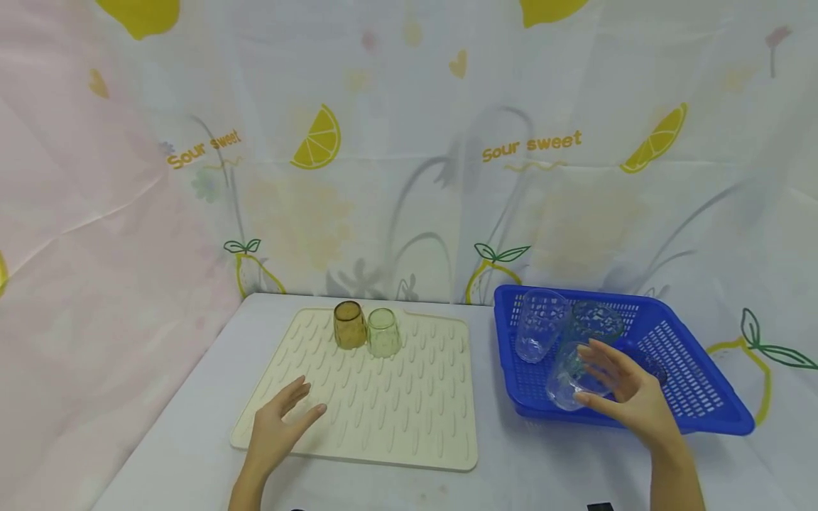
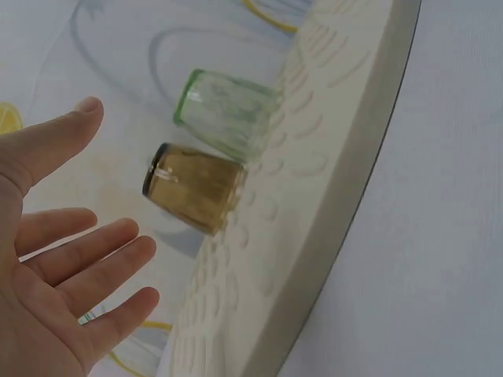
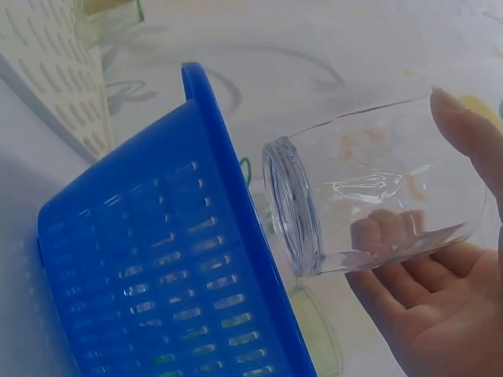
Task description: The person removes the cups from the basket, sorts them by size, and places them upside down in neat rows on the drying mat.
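A clear drinking glass (image 3: 369,188) is gripped between the thumb and fingers of my right hand (image 1: 629,397), just above the rim of the blue basket (image 3: 149,259). Its thick base points away from the palm. My left hand (image 1: 275,429) hovers over the left front part of a cream draining mat (image 1: 409,426), holding nothing, its fingers spread loosely. On the mat's far side an amber glass (image 1: 349,326) stands beside a pale green glass (image 1: 383,333); the left wrist view also shows both, beyond the fingertips.
Inside the basket are a tall clear glass (image 1: 540,326), a greenish glass (image 1: 594,319) and a dark glass (image 1: 648,365), partly hidden by my right hand. A white cloth (image 1: 409,177) printed with lemons hangs behind the table. The basket stands right of the mat.
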`<state>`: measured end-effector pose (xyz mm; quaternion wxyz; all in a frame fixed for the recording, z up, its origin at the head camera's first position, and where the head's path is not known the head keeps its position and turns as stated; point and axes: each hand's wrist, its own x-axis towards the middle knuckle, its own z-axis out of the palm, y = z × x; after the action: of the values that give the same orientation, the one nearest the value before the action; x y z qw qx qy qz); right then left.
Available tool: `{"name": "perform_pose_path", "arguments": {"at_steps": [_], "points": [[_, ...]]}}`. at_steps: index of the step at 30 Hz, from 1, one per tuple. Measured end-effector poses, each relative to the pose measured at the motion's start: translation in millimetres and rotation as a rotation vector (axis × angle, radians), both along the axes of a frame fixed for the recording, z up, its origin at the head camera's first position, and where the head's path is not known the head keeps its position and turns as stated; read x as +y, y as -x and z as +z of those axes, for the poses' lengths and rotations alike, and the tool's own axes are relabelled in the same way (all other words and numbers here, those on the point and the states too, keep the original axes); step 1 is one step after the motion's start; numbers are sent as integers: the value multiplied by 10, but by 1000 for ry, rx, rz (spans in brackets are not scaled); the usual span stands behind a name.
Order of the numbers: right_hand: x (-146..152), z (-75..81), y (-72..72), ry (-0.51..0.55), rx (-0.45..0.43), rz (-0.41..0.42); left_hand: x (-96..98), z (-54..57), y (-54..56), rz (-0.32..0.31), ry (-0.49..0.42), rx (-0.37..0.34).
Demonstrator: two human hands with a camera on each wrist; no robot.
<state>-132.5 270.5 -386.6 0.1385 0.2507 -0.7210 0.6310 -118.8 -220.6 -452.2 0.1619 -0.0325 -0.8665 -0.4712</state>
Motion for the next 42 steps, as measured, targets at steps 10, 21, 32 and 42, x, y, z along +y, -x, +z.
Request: {"name": "perform_pose_path", "arguments": {"at_steps": [10,21,32,42], "points": [[-169,-39,-15,-17,63,36,398,77,164,-151,-77,18],[-372,-89,-8,-29,59,93,758,213,282,-276,-186,38],[-512,-100,39,-21,78,163,1100,380,384,-423,-208,42],[-662,-49,83,-77,37,170,1327,455,420,-553,-225,65]]}}
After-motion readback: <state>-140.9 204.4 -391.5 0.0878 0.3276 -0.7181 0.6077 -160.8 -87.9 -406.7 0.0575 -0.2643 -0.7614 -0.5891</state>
